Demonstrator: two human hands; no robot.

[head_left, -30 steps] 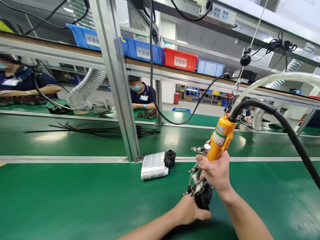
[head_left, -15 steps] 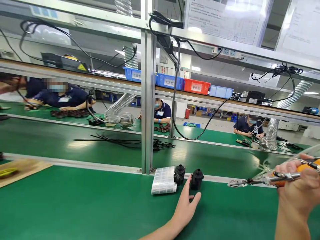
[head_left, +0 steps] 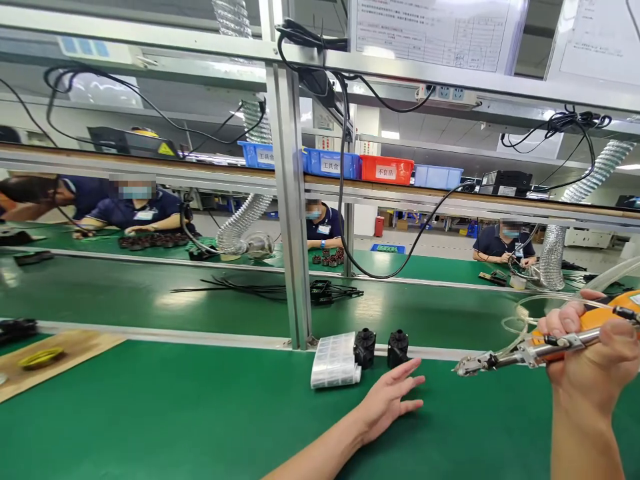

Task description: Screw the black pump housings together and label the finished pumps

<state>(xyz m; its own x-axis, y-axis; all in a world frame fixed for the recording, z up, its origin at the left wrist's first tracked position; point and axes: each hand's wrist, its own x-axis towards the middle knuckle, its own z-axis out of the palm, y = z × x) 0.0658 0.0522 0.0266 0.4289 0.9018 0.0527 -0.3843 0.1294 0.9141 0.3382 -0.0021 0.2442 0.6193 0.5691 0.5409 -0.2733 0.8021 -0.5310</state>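
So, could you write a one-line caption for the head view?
Left hand open near two black parts; right hand grips an orange power tool over green bench.

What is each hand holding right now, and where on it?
Right hand holds the orange driver tool around its body, behind the metal nose. Left hand is open, holding nothing.

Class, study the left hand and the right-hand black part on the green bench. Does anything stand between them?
Nothing visible: only bare green bench separates the left hand from the right-hand black part. The other black part sits aside, left.

Green bench (head_left: 150,413), black parts (head_left: 365,347), clear tray (head_left: 335,361)
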